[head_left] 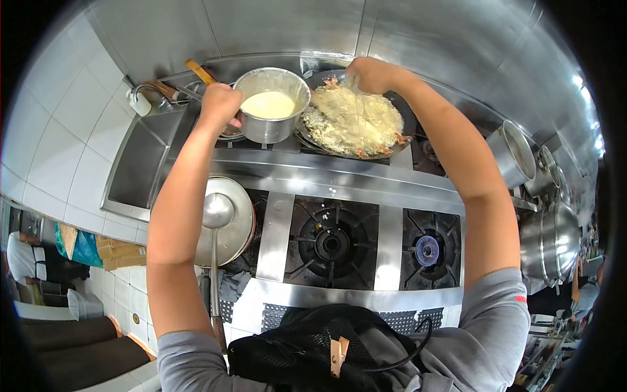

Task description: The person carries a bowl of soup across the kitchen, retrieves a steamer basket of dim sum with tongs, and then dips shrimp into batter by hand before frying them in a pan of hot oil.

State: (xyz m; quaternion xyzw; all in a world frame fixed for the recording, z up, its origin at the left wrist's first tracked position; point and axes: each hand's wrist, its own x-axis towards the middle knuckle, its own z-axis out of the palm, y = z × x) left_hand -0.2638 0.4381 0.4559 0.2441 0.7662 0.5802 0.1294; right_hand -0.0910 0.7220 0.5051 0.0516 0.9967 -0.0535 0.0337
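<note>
My left hand [221,106] is closed at the side of a metal saucepan [266,130], holding it by its handle. Pale yellow batter [269,104] fills part of the saucepan, which is tilted slightly beside a wide dark frying pan [409,117]. In that pan, a frothy yellow mass of frying batter [353,117] spreads almost to the rim, with orange-red pieces like shrimp tails [361,153] at its edge. Above the pan's far side, my right hand [372,75] has its fingers pinched together, and thin pale streaks run down below them. Whatever the fingers hold is hidden.
Nearer me are an unlit burner [332,244] and one with a blue flame [427,251]. A ladle [217,212] rests across a round lidded pan [241,209] at left. A steel sink [140,163] lies far left; metal pots [513,157] stand at right. Other people are at both edges.
</note>
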